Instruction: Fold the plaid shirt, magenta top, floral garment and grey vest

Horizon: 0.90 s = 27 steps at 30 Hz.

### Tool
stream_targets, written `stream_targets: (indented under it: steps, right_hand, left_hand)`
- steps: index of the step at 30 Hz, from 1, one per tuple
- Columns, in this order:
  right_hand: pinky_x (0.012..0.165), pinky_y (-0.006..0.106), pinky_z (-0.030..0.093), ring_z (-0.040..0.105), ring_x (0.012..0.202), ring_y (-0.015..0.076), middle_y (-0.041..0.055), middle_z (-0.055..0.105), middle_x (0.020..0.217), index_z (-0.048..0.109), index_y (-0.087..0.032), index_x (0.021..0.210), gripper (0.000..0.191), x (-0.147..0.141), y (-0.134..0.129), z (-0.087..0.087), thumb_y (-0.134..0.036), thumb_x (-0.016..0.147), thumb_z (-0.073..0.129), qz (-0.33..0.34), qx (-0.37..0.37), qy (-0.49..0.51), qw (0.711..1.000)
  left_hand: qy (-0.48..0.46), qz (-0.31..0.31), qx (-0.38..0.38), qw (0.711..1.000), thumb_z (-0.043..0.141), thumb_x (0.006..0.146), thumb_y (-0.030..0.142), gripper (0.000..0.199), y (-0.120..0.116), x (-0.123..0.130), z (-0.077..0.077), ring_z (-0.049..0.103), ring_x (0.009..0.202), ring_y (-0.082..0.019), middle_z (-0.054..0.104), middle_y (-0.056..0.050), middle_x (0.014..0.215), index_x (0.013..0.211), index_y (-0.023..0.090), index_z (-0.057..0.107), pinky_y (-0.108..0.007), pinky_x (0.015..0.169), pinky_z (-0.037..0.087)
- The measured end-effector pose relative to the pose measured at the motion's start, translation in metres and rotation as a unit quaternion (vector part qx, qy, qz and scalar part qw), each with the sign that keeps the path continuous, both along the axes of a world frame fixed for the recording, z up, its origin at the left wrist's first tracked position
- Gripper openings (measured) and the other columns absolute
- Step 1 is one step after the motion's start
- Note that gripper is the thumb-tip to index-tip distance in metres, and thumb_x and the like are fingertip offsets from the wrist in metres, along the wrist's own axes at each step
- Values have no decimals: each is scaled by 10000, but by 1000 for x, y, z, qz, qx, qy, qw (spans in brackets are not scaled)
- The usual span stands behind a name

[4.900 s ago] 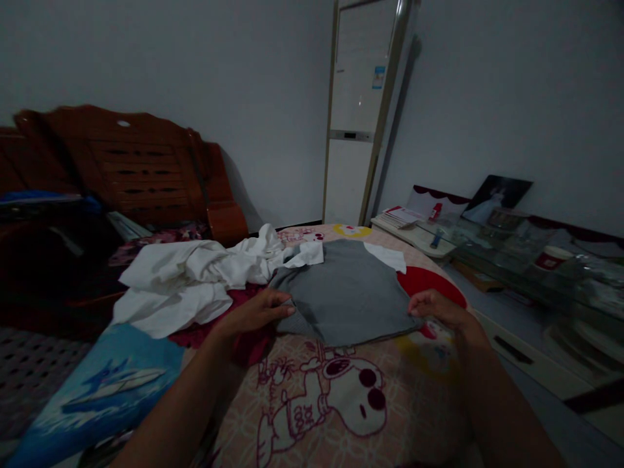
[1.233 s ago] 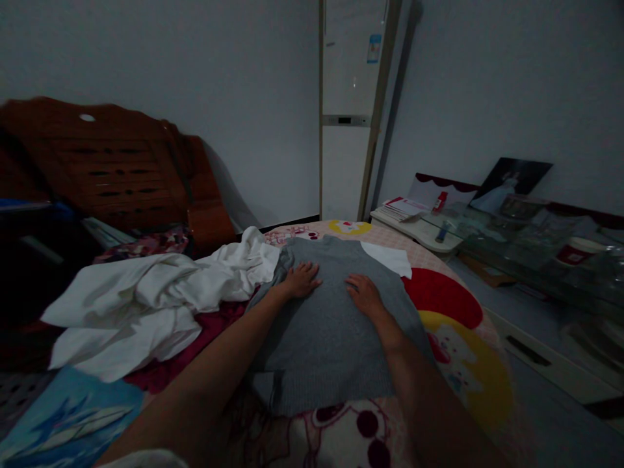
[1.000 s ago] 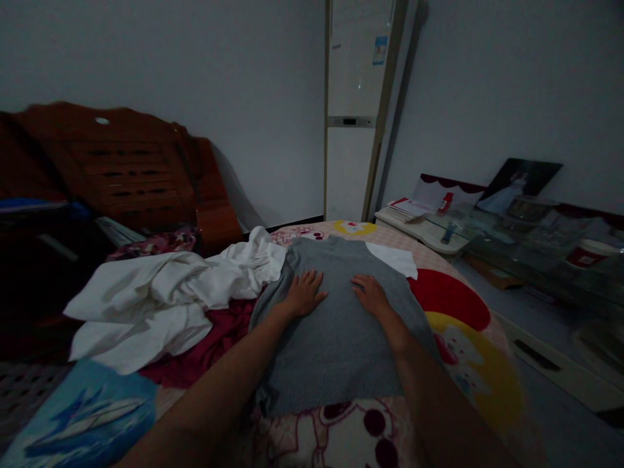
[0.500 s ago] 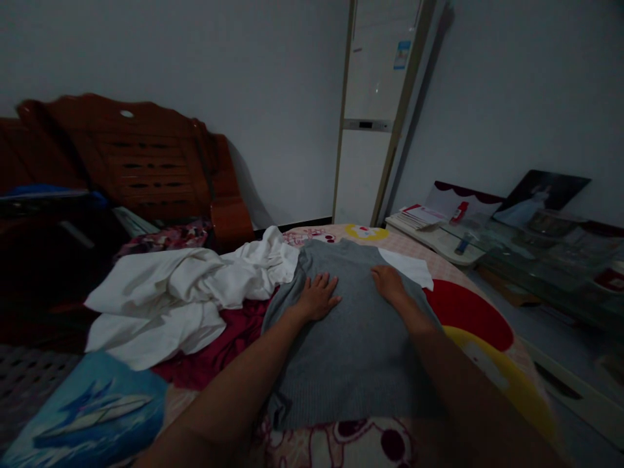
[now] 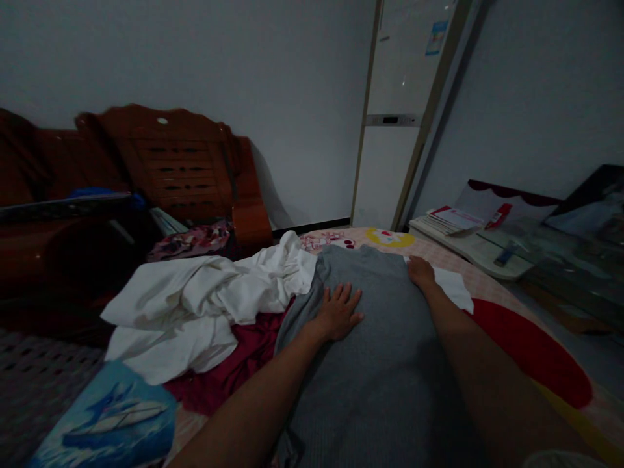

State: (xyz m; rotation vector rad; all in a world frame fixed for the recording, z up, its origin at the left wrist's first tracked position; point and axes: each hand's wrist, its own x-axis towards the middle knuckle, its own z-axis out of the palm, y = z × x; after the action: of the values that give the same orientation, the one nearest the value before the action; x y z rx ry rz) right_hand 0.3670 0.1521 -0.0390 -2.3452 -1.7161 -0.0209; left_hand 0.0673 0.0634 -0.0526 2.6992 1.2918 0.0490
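Note:
A grey knitted sweater [image 5: 385, 364] lies spread out in front of me, its ribbed lower part toward me. My left hand [image 5: 340, 313] rests flat on its left half, fingers spread. At the sweater's far right edge, my right hand [image 5: 420, 271] is closed, with its fingers curled against the edge of the knit; the fingertips are partly hidden. A white cloth [image 5: 454, 289] sticks out from under the sweater beside that hand. Crumpled white fabric [image 5: 209, 286] touches the sweater's left side, above dark red fabric [image 5: 251, 351].
A blue cushion with a whale-like print [image 5: 117, 416] lies at front left. The patterned bedspread [image 5: 341, 235] is beneath the clothes. Behind stand a wooden chair [image 5: 170, 162] and a tall white cabinet unit [image 5: 390, 169]. On the right, a glass-topped stand [image 5: 575, 247] holds papers [image 5: 453, 221].
My right hand has slid rightward across the sweater to its edge. My left hand stays flat on the knit. The view has turned slightly left.

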Motion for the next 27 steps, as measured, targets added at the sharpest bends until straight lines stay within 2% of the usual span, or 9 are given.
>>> stream_targets:
  steps: [4, 9, 12, 15, 17, 21, 23, 25, 27]
  right_hand:
    - [976, 385, 425, 574, 1193, 272, 169, 627, 1289, 623, -138, 1244, 389, -3, 18, 3, -296, 952, 421, -7, -20, -6, 1000]
    - [941, 318, 427, 585, 1158, 255, 173, 641, 1236, 609, -115, 1192, 332, -11, 20, 14, -254, 902, 526, 28, -6, -37, 999]
    - [867, 351, 451, 631, 1062, 289, 211, 666, 1133, 565, -80, 1210, 323, -9, 15, 24, -206, 939, 443, 1, 33, -90, 995]
    - [811, 382, 461, 654, 997, 310, 241, 665, 1081, 554, -50, 1187, 348, 1, 9, 30, -141, 971, 297, -37, 61, -125, 990]
    - [806, 392, 463, 655, 991, 314, 251, 663, 1071, 562, -43, 1162, 369, 9, 6, 29, -125, 973, 255, -44, 61, -132, 988]
    - [841, 389, 459, 636, 1030, 310, 229, 674, 1073, 565, -60, 1180, 323, 18, 0, 23, -230, 952, 411, -28, 13, -109, 994]
    - [880, 385, 446, 616, 1067, 301, 214, 668, 1111, 571, -77, 1201, 360, 22, -5, 20, -293, 944, 440, -30, 33, -91, 995]
    - [912, 394, 431, 597, 1098, 298, 217, 651, 1154, 579, -80, 1218, 392, 31, -14, 17, -285, 963, 365, -67, 77, -72, 992]
    - [905, 434, 431, 585, 1103, 319, 263, 629, 1168, 578, -38, 1229, 453, 45, -27, 15, -225, 968, 260, -103, 88, -50, 990]
  left_hand:
    - [1, -3, -4, 1000, 225, 983, 569, 675, -1, -1, 2, 131, 1487, -366, 124, -156, 1625, 1560, 221, 181, -632, 1147, 140]
    - [-16, -7, 11, 1000, 251, 987, 555, 662, -4, 0, 4, 139, 1485, -366, 135, -160, 1624, 1562, 239, 165, -644, 1140, 143]
    - [-36, -5, 48, 998, 324, 981, 534, 658, -5, 4, 3, 118, 1490, -359, 98, -142, 1633, 1562, 285, 141, -634, 1142, 145]
    - [-51, -7, 68, 996, 328, 983, 530, 653, -5, 7, 3, 129, 1492, -337, 114, -135, 1633, 1561, 282, 153, -592, 1157, 160]
    - [-55, 1, 64, 996, 287, 987, 548, 644, -3, 6, 3, 155, 1488, -329, 157, -134, 1625, 1557, 268, 183, -587, 1160, 162]
    - [-41, 33, 33, 998, 247, 969, 611, 661, 2, 3, 3, 199, 1471, -359, 231, -128, 1607, 1543, 283, 243, -643, 1139, 157]
    - [-38, 47, 29, 998, 256, 954, 638, 689, 4, 2, 3, 193, 1471, -370, 231, -130, 1606, 1546, 286, 235, -650, 1137, 153]
    - [-39, 55, 32, 997, 259, 949, 645, 718, 5, 2, 2, 185, 1474, -368, 229, -131, 1607, 1554, 261, 212, -646, 1144, 141]
    - [-40, 61, 31, 997, 254, 950, 644, 746, 6, 3, 1, 182, 1476, -361, 231, -131, 1606, 1560, 220, 188, -640, 1152, 131]
